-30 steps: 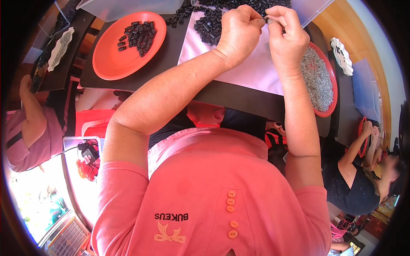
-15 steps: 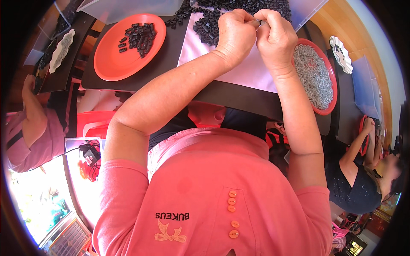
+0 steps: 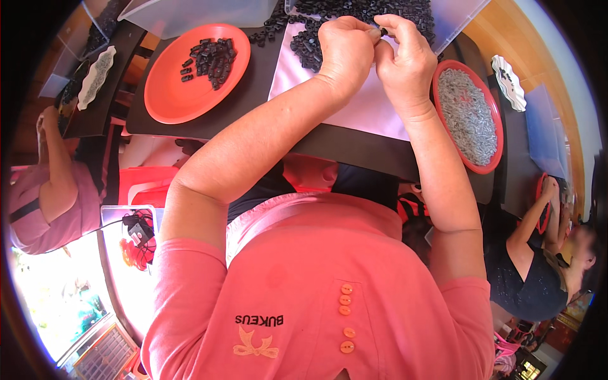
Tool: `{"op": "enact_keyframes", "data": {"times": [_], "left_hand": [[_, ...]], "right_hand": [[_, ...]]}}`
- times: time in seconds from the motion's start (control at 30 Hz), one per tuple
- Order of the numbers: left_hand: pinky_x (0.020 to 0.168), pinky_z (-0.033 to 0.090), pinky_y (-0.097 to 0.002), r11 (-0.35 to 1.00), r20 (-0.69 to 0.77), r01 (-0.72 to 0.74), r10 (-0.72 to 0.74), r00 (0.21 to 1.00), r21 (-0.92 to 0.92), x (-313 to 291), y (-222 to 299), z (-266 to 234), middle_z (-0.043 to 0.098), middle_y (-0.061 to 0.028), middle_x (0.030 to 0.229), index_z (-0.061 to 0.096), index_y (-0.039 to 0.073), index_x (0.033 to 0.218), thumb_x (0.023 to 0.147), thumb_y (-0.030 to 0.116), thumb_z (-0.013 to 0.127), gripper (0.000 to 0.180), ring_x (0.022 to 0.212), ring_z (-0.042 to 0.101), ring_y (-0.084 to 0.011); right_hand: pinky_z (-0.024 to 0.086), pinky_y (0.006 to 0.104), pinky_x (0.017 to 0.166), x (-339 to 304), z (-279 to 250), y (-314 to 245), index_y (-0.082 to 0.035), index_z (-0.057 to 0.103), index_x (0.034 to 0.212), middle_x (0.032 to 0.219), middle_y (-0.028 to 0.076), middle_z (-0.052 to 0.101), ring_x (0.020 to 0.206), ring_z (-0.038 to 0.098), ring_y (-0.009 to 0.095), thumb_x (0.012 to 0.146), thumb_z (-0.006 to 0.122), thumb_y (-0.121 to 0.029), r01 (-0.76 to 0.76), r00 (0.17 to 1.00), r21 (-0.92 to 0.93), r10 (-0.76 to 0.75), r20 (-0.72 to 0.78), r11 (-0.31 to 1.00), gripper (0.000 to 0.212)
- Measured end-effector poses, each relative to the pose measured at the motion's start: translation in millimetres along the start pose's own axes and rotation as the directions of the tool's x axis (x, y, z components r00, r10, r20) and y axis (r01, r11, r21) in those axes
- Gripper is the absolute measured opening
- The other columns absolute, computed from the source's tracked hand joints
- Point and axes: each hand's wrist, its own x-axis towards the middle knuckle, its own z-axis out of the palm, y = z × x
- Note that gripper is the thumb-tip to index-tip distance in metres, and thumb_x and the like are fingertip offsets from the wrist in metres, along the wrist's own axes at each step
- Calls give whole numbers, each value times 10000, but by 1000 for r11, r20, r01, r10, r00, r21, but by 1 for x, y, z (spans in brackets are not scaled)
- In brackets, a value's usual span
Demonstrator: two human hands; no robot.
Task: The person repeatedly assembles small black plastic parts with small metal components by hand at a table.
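My left hand and my right hand meet above a white cloth at the far side of the table. Both are closed in a pinch, fingertips together, on a small black plastic piece. My fingers cover most of it. Just beyond them lies a heap of similar black pieces. Left of my hands, an orange-red plate bears a small group of black pieces. Close to my right wrist is a red tray full of small silver-grey metal parts, perhaps screws.
Clear plastic bins stand at the table's far edge. A white scalloped dish sits at right, another at left. One person sits on the left and another on the right, both with raised hands.
The whole view has shifted slightly, with the plate and tray a little further right. My right fingers have spread a bit around the black piece, which now shows more.
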Motion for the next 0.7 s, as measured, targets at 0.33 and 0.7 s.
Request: {"op": "enact_keyframes", "data": {"times": [0.33,0.7], "left_hand": [[578,452,-306,959,0,104,-107,994,-263,2,1,-2,641,-85,805,652,-45,865,825,17,672,76,693,581,-146],[674,512,-323,953,50,130,-121,991,-275,7,-4,-2,669,-142,900,660,-57,924,837,26,656,120,780,649,-220]], "right_hand": [[542,352,744,-3,11,6,-67,670,990,891,84,700,808,676,271,689,606,72,142,988,-154,-149,-35,978,338],[550,343,773,3,2,10,-72,672,1000,930,77,711,852,689,250,711,620,72,130,991,-124,-130,5,984,327]]}}
